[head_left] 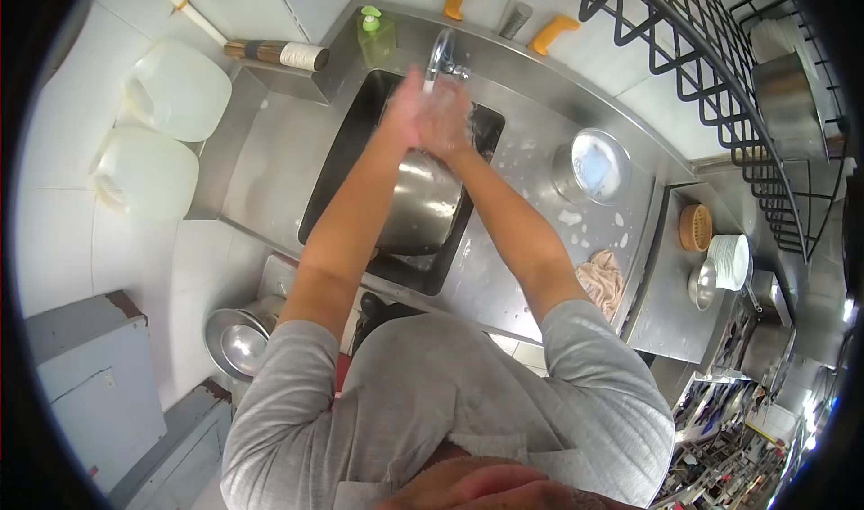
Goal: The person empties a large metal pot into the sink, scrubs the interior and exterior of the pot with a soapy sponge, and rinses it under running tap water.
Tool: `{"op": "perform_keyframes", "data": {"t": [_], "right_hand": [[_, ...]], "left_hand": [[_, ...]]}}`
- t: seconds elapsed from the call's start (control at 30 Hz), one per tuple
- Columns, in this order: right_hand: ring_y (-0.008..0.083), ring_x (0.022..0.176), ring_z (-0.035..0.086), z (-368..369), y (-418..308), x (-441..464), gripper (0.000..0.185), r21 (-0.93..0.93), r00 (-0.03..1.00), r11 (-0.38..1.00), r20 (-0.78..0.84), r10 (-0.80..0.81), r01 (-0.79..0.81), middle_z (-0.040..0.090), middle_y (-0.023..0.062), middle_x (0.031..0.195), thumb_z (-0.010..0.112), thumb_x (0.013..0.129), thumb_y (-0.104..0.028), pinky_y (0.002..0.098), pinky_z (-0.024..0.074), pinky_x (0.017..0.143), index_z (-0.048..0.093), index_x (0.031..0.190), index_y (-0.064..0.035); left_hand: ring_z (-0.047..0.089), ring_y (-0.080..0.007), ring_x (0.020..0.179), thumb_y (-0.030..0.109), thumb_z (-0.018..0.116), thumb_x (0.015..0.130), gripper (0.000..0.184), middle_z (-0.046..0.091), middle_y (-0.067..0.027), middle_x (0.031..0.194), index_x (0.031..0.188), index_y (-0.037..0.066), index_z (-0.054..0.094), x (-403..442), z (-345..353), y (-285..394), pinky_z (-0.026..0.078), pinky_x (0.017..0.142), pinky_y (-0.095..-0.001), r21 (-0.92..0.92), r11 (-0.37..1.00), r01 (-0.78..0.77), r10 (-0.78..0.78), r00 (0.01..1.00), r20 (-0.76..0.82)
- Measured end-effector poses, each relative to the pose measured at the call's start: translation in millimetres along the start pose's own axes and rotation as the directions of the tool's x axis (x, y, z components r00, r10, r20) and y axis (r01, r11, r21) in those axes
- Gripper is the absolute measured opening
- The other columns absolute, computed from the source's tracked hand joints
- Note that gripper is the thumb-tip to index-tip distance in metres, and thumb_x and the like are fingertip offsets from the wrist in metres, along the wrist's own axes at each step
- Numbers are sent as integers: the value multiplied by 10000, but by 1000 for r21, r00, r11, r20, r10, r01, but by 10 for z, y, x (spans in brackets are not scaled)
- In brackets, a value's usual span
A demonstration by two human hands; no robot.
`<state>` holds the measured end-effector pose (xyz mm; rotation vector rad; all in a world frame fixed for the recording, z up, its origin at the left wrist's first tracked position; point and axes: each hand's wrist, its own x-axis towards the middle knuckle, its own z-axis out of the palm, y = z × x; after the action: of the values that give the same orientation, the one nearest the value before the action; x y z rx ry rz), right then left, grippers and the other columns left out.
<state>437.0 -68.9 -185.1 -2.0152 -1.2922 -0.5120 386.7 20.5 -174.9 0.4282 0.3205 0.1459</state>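
My left hand (405,114) and my right hand (446,121) are close together under the running tap (442,53), and water splashes over them. Motion smears the fingers of both, so their pose is unclear, and I make out no object between them. Below the wrists, a large steel pot (423,206) sits in the dark sink basin (317,213); my hands and forearms hide part of it.
Right of the sink, a steel bowl (594,166) holds suds and something pale blue; a crumpled cloth (601,280) lies nearer me. A green-topped soap bottle (375,37) stands behind. A black wire rack (684,46) overhangs the right. Two whitish plastic containers (148,172) are left.
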Motion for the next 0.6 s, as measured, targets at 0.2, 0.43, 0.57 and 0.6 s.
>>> {"op": "perform_keyframes", "data": {"t": [0.2,0.43,0.57,0.6], "right_hand": [[397,1225,537,-168,159,363,408,31,811,929,500,304,-368,631,176,1206,493,890,-321,573,320,1089,658,1180,-85],[312,1208,571,179,-259,407,299,-143,583,777,583,566,-613,635,163,1189,551,926,-237,510,418,1032,659,1158,-83],[340,1058,610,-339,-315,423,196,799,665,-215,591,457,-562,641,132,1083,569,911,-94,479,477,868,600,1101,-57],[327,1096,601,-432,-356,329,201,759,672,-433,641,370,-485,633,127,1112,556,927,-82,461,478,909,586,1123,-48]], "left_hand": [[533,-424,1225,580,260,1029,708,542,-250,1345,1306,-31,487,-126,191,-255,420,1054,-547,60,981,-185,189,978,-82],[576,-367,1151,634,467,920,663,614,-178,1198,1261,69,534,-104,124,143,460,974,-553,-55,997,45,-44,999,31],[635,-329,1047,394,571,952,409,660,-126,1087,1214,79,558,-116,135,57,509,918,-508,138,985,-100,113,989,-94],[643,-331,1027,330,576,962,351,666,-129,1067,1203,76,565,-143,185,113,515,916,-496,218,961,-168,218,947,-234]]}}
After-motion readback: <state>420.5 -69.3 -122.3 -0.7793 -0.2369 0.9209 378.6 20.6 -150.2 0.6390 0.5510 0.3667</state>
